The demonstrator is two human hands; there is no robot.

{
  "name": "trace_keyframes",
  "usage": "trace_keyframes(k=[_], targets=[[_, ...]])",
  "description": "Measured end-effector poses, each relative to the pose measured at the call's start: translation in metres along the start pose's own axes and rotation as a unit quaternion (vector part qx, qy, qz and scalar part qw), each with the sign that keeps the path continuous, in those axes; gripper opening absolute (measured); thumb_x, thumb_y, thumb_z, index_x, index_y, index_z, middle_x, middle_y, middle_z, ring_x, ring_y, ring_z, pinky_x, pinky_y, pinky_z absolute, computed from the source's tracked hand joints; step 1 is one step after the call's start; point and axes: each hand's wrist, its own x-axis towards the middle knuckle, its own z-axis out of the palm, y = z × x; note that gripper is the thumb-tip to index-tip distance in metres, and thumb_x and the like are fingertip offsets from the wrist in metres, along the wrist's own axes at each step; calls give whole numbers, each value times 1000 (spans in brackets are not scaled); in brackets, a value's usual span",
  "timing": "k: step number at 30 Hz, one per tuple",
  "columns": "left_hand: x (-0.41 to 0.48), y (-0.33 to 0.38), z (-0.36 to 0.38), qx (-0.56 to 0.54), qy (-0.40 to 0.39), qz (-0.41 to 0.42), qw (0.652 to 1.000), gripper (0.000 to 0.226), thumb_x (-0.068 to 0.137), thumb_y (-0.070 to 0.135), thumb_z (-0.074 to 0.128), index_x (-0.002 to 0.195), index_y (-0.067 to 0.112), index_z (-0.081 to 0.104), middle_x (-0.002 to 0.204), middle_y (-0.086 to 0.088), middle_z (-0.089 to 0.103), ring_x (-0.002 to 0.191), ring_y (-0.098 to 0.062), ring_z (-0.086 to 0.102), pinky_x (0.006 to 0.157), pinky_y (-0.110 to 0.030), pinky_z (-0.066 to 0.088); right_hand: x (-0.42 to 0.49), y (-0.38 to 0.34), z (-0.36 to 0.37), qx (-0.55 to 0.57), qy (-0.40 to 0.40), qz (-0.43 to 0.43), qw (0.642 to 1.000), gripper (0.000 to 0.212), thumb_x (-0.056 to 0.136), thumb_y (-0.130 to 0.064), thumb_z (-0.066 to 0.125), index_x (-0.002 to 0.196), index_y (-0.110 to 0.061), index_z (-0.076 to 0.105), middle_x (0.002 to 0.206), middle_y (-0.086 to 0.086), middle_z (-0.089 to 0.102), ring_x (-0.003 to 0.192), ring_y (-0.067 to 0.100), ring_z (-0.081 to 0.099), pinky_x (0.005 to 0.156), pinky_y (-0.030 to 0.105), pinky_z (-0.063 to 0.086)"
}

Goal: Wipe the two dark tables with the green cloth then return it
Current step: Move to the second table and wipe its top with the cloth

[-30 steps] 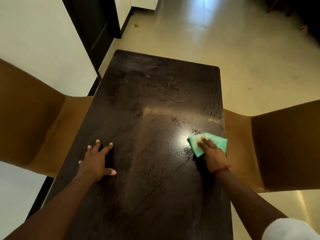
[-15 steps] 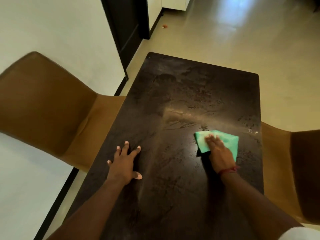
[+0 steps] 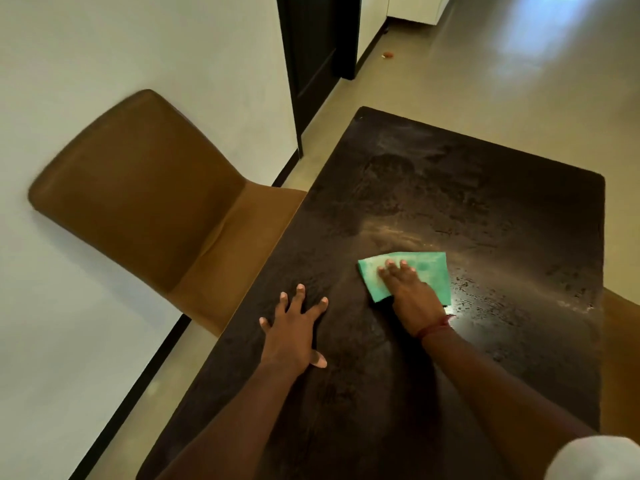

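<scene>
A dark rectangular table (image 3: 467,188) fills the middle of the head view, dusty and streaked at its far half. A folded green cloth (image 3: 426,268) lies flat on it near the centre. My right hand (image 3: 412,299) presses down on the cloth with fingers stretched over it, a red thread at the wrist. My left hand (image 3: 294,327) rests flat on the table's left part, fingers spread, holding nothing. Only this one table is in view.
A brown chair (image 3: 145,202) stands at the table's left side against a white wall. Part of a second brown chair (image 3: 620,341) shows at the right edge. A dark door frame (image 3: 311,64) is beyond, with pale floor (image 3: 502,64) past the table.
My right hand has slid the green cloth leftward from the table's right edge toward its centre. My view has swung to the left. My left hand has stayed planted.
</scene>
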Motion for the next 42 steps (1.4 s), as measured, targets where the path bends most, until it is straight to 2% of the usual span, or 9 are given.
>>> trace_keyframes(k=[5, 12, 15, 18, 20, 26, 33, 39, 42], targets=[[-1, 1, 3, -11, 4, -2, 1000, 114, 67, 30, 86, 152, 44, 10, 162, 1, -16, 148, -34, -16, 110, -74, 8, 38, -3, -17, 47, 64, 208, 975, 51, 84, -1, 48, 134, -8, 44, 146, 20, 37, 132, 42, 31, 107, 49, 30], [-3, 1, -1, -17, 8, 1, 1000, 112, 67, 30, 87, 152, 42, 16, 163, 0, -16, 148, -34, -16, 109, -74, 6, 51, -88, -3, -17, -62, -118, 991, 57, 92, -14, 47, 145, -11, 27, 154, 15, 18, 141, 39, 14, 115, 44, 12], [-2, 0, 0, -17, 5, 1, 1000, 113, 68, 30, 86, 152, 44, 11, 162, 1, -18, 147, -33, -18, 111, -73, 5, 69, -63, -18, 27, -22, -57, 998, 51, 93, -6, 40, 143, -15, 33, 154, 10, 24, 141, 29, 22, 112, 39, 23], [0, 0, 0, -14, -3, -2, 1000, 113, 70, 30, 85, 152, 44, 9, 162, 1, -20, 147, -34, -19, 111, -73, 4, 94, -67, -25, 34, 27, 87, 995, 47, 90, -6, 47, 137, -10, 41, 144, 19, 39, 130, 36, 36, 105, 42, 32], [1, 0, 1, -17, -5, -3, 1000, 113, 69, 28, 85, 152, 43, 10, 162, 0, -19, 147, -35, -20, 111, -73, 4, 107, -93, -18, 10, 12, 108, 994, 47, 90, -8, 47, 136, -8, 39, 145, 22, 35, 130, 44, 32, 108, 49, 27], [0, -1, 2, -28, 4, 4, 1000, 114, 68, 24, 86, 152, 42, 12, 162, 0, -17, 146, -35, -20, 108, -74, 0, 115, -126, 2, -50, -41, -134, 989, 60, 90, -4, 44, 146, -14, 24, 155, 14, 17, 139, 43, 13, 116, 50, 13], [2, -3, 5, -36, -2, 4, 999, 116, 68, 25, 87, 152, 43, 9, 161, 2, -22, 146, -34, -23, 108, -74, -2, 162, -129, -24, -8, 6, 12, 1000, 41, 90, -11, 49, 130, -11, 48, 139, 19, 43, 125, 39, 39, 106, 47, 33], [1, -2, 4, -33, 10, 9, 999, 116, 67, 25, 87, 152, 43, 10, 162, 1, -16, 147, -35, -20, 108, -75, 1, 120, -138, -8, -99, -97, -247, 959, 60, 88, -8, 48, 144, -19, 30, 155, 8, 18, 141, 34, 15, 113, 44, 17], [0, -3, 5, -31, 9, 12, 999, 115, 67, 27, 87, 151, 44, 10, 162, 1, -16, 147, -34, -20, 108, -74, 1, 111, -95, -11, -8, -125, -252, 959, 60, 84, -6, 52, 139, -26, 40, 153, 6, 26, 139, 29, 26, 114, 39, 21]])
